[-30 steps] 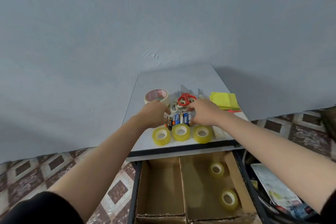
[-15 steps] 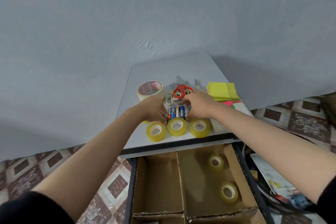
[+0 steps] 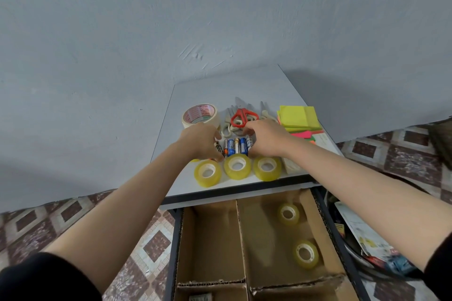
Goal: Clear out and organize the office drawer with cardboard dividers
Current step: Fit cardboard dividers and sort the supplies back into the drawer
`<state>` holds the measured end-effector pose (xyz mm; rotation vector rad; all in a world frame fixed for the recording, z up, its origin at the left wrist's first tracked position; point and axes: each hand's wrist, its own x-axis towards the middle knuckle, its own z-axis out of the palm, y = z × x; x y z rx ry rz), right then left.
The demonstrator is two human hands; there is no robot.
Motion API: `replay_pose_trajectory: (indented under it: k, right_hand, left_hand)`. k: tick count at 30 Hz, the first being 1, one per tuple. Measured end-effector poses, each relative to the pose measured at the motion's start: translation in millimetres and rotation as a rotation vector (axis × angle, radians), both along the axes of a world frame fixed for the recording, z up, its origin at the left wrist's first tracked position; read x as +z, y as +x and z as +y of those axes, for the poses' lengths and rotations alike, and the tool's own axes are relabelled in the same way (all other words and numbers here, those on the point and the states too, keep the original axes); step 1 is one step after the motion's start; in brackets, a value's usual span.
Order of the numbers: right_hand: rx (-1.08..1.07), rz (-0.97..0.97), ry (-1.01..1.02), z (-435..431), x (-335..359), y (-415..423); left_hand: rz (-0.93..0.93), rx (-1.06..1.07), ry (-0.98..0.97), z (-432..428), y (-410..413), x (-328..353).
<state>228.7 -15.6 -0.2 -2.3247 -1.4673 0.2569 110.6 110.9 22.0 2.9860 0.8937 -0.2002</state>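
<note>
A row of several batteries (image 3: 234,146) lies on the grey desk top (image 3: 244,85). My left hand (image 3: 199,140) curls round the left end of the row, fingers on a black battery. My right hand (image 3: 266,138) curls round the right end. Three yellow tape rolls (image 3: 236,165) stand in a line just in front of the batteries. Below the desk edge the drawer (image 3: 171,252) is pulled out, split by cardboard dividers (image 3: 241,234). Its right compartment holds two more tape rolls (image 3: 305,253); the left compartment shows bare cardboard.
A wide masking tape roll (image 3: 200,114), red-handled scissors (image 3: 241,117) among pale ones, and a stack of yellow sticky notes (image 3: 299,116) lie behind my hands. Papers and cables (image 3: 367,239) sit right of the drawer. Patterned floor tiles lie to the left.
Both hands stay at the battery row and have drawn in closer around its ends. My head has tipped a little, so the desk sits lower in view.
</note>
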Motion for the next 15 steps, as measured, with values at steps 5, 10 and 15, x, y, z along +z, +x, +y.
replay_pose_trajectory:
  k: [5,10,15]
  right_hand:
    - [-0.03,0.053,0.123,-11,15,-8]
    - [-0.084,0.303,0.278,-30,44,-30]
    - [-0.094,1.123,0.42,-66,49,-78]
  left_hand:
    - [-0.308,-0.017,-0.012,-2,-14,13]
    - [-0.622,0.035,-0.227,-23,-40,46]
    - [-0.933,0.16,-0.907,-74,-99,53]
